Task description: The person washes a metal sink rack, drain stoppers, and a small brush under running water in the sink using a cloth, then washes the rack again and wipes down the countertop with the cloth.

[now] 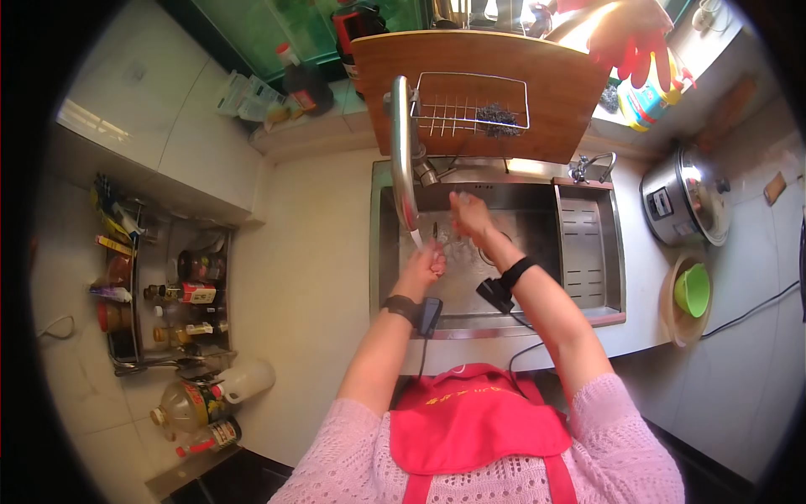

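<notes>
My left hand (424,265) is over the left part of the steel sink (537,252), just below the spout of the tall faucet (404,151). Its fingers are curled in; what they hold, if anything, is hidden. A small white strip (416,238) shows between the spout and this hand; I cannot tell if it is water. A thin dark piece (435,228) appears just beyond the fingers. To the right, over the basin, my right hand (472,217) is loosely bent with its fingers a little apart, and nothing shows in it. The hands do not touch.
A wooden board (554,109) leans behind the sink, with a wire rack (472,74) holding a steel scourer (497,118) in front. Rice cooker (684,197) and green bowl (693,290) stand right. A bottle rack (168,294) is at left. Red gloves (634,42) hang top right.
</notes>
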Available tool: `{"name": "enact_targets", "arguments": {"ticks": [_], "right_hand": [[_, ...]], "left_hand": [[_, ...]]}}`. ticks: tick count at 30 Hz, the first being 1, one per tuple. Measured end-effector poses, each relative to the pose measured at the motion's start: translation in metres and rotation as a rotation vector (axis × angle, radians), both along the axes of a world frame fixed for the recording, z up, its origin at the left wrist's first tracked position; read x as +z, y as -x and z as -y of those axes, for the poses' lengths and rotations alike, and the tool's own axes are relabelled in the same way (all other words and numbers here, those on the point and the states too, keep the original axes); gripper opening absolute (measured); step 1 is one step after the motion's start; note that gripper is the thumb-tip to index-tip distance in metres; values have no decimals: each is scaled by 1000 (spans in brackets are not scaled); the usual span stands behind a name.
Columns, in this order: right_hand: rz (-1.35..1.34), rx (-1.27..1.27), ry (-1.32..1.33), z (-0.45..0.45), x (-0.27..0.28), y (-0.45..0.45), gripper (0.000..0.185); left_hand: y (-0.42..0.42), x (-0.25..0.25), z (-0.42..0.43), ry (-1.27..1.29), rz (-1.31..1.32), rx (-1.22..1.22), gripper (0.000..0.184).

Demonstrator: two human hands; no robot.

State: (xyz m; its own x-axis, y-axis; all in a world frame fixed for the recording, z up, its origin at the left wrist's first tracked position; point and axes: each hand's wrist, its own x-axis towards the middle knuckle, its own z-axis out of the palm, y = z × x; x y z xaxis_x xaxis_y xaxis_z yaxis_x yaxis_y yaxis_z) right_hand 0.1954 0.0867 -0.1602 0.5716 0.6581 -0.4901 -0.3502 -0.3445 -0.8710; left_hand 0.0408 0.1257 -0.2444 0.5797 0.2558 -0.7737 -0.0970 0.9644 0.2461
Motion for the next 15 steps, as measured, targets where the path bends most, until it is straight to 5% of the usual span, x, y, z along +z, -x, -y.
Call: {"name": "enact_targets", "arguments": {"ticks": [1,3,5,11,12,15], "right_hand": [[-8,-7,-12,-7,3,-11,33],[487,173,-304,-37,-63,-47,30],[711,282,-340,-60,-83,-62,27],[609,323,-134,-82,-67,-58,27],[655,337,-202,-86,-108,-64,28],[864,535,-107,-50,-84,-39,20]], "left_hand": [[-1,6,2,-19,-28,25,32],[-2,23,5,-74,-80,49,34],[2,38,8,-139,-131,51,34],[23,47,6,-95,-186,-60,33],[27,45,7,-106,-143,-70,33],[41,38,13,-118,-47,-57,34]]}}
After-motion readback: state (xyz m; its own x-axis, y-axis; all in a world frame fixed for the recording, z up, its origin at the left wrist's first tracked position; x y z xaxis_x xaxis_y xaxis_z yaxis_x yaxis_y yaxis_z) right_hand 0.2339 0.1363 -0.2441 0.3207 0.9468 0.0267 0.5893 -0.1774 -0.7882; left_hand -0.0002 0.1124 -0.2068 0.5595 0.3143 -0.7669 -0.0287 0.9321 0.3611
